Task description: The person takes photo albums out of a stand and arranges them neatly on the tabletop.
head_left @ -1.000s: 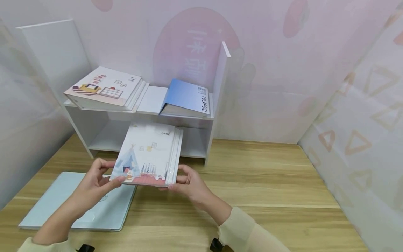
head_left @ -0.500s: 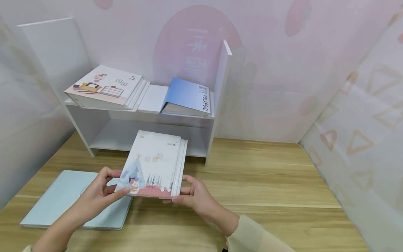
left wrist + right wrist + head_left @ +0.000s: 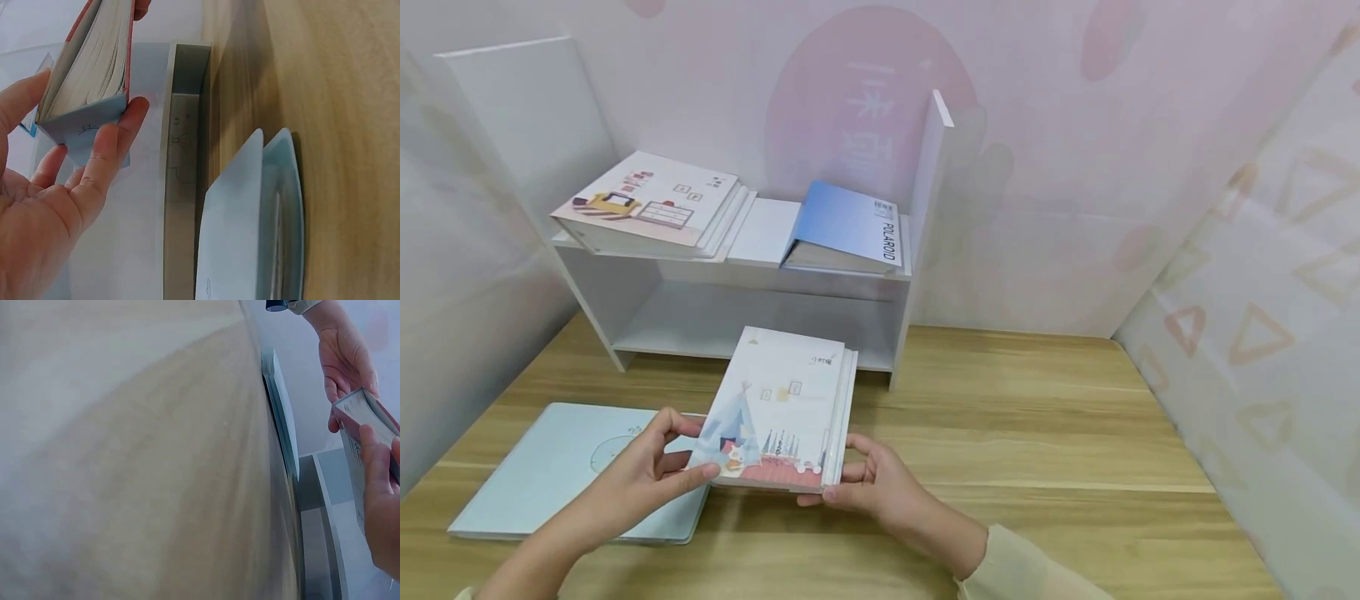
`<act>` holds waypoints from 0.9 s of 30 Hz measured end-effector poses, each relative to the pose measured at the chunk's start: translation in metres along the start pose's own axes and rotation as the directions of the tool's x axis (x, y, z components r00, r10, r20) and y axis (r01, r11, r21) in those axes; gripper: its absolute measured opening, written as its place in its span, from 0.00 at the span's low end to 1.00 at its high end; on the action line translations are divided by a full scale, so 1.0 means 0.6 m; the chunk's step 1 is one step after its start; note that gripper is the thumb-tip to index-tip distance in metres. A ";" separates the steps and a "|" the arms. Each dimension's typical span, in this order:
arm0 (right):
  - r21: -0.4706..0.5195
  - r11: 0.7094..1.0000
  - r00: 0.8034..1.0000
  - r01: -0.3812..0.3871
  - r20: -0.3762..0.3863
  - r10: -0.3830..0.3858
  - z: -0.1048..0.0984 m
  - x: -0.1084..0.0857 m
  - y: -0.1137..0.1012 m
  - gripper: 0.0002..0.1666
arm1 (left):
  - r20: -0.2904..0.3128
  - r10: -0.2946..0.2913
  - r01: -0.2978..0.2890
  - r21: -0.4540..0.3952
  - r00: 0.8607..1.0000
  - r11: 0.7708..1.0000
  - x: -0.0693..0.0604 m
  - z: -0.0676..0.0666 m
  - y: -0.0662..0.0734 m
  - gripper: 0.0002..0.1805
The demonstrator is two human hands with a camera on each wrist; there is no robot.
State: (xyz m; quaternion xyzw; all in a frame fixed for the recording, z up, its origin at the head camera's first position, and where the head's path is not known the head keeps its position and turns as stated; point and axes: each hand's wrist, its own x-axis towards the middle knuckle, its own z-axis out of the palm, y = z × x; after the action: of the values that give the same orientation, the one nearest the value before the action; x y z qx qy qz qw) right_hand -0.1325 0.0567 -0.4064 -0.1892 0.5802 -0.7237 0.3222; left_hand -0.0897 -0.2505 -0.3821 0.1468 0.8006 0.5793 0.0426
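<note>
A white photo album (image 3: 782,408) with a tent picture on its cover is held above the table, in front of the shelf. My left hand (image 3: 647,467) pinches its near left corner, thumb on the cover and fingers beneath. At the near right corner, by the spine, my right hand (image 3: 880,492) grips it too. The left wrist view shows the album's page edges (image 3: 94,69) slightly fanned, with the left hand (image 3: 56,200) around the lower edge. Both the left hand (image 3: 344,356) and right hand (image 3: 381,512) appear on the album in the right wrist view.
A white two-tier shelf (image 3: 760,321) stands at the back left. Its upper board bears an album stack (image 3: 647,204) and a blue POLAROID album (image 3: 846,225). A light blue binder (image 3: 542,475) lies on the wooden table (image 3: 1037,467), partly under the left forearm. Patterned walls enclose the table.
Both hands have drawn the album out from the shelf's lower opening, toward me and slightly right. The shelf's contents and the blue binder stay put.
</note>
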 end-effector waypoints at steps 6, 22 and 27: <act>0.082 0.997 0.999 -0.002 0.036 -0.001 -0.001 -0.006 0.010 0.37 | -0.006 -0.022 0.022 0.002 1.000 1.000 -0.006 0.004 -0.009 0.18; 0.128 0.990 0.996 -0.053 0.082 0.043 -0.001 -0.020 0.019 0.38 | 0.003 -0.151 0.151 -0.001 0.989 0.989 -0.032 0.008 -0.016 0.18; 0.124 0.989 0.994 -0.078 0.088 0.068 0.002 -0.022 0.021 0.37 | -0.003 -0.167 0.167 0.013 0.986 0.986 -0.039 0.008 -0.022 0.18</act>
State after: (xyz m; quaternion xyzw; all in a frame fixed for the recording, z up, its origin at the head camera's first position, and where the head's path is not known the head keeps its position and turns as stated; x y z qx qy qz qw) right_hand -0.1188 0.0634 -0.4167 -0.1770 0.5255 -0.7384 0.3839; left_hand -0.0688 -0.2566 -0.3981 0.0790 0.8140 0.5685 0.0893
